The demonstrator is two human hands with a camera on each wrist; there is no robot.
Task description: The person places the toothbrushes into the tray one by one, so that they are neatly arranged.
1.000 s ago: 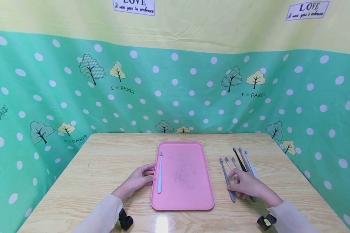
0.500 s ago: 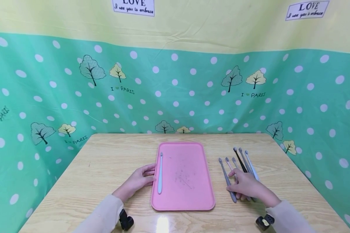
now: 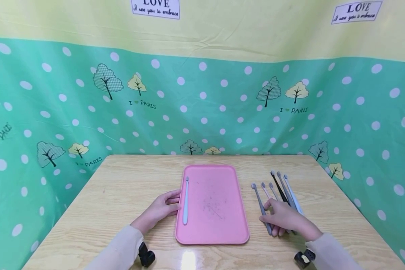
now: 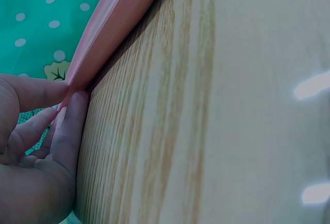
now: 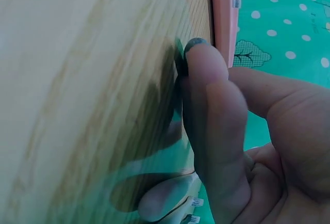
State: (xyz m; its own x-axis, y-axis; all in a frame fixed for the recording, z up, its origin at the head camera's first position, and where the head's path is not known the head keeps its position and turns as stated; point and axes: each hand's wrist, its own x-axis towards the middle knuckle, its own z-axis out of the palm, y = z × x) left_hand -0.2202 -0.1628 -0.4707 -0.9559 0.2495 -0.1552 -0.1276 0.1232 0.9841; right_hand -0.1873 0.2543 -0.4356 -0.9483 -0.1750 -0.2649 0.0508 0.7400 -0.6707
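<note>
My left hand (image 3: 161,207) holds the left rim of a pink tray (image 3: 219,187); in the left wrist view, fingers (image 4: 71,123) lie on both sides of the tray's edge (image 4: 111,33). A light blue toothbrush (image 3: 185,204) lies lengthwise along the tray's left side. Right of the tray, my right hand (image 3: 286,217) pinches a grey toothbrush (image 3: 258,199) by its lower handle. In the right wrist view, the dark handle end (image 5: 195,42) pokes past the fingertips. Part of that handle is hidden by the fingers.
Beside and beyond the right hand lie a pink toothbrush (image 3: 265,189), a small greyish one (image 3: 273,189), a black one (image 3: 279,187), another grey one (image 3: 286,188) and a light blue one (image 3: 291,195). A polka-dot curtain (image 3: 202,93) hangs behind the wooden table (image 3: 128,176).
The grey toothbrush's head has shifted slightly left toward the tray, together with the right fingers. The left hand and tray stay in place.
</note>
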